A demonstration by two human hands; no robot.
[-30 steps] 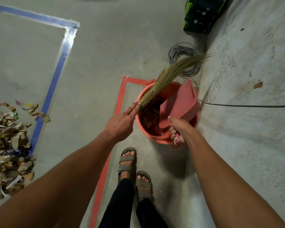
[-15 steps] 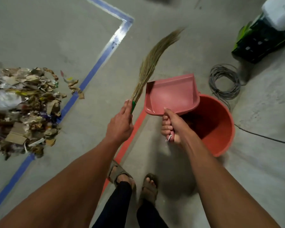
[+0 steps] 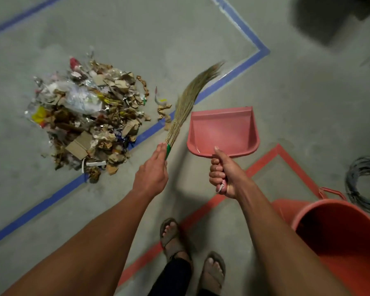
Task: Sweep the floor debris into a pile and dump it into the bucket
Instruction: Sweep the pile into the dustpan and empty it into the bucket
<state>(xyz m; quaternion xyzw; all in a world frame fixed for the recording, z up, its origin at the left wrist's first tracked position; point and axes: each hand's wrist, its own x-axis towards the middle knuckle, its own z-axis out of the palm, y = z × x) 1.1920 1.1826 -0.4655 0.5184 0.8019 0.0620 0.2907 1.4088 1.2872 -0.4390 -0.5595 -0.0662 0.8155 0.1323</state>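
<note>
Cardboard and plastic debris pile lies on the concrete floor, across the blue tape line.
Left hand holds the grass broom, fingers fairly straight; right hand grips the pink dustpan handle; orange bucket stands right.

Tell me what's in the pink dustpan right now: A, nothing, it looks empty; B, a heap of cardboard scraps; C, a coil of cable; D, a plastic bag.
A: the dustpan, held by its handle in the right hand, shows only a bare pink inside, while the debris pile lies on the floor to its left.
</note>
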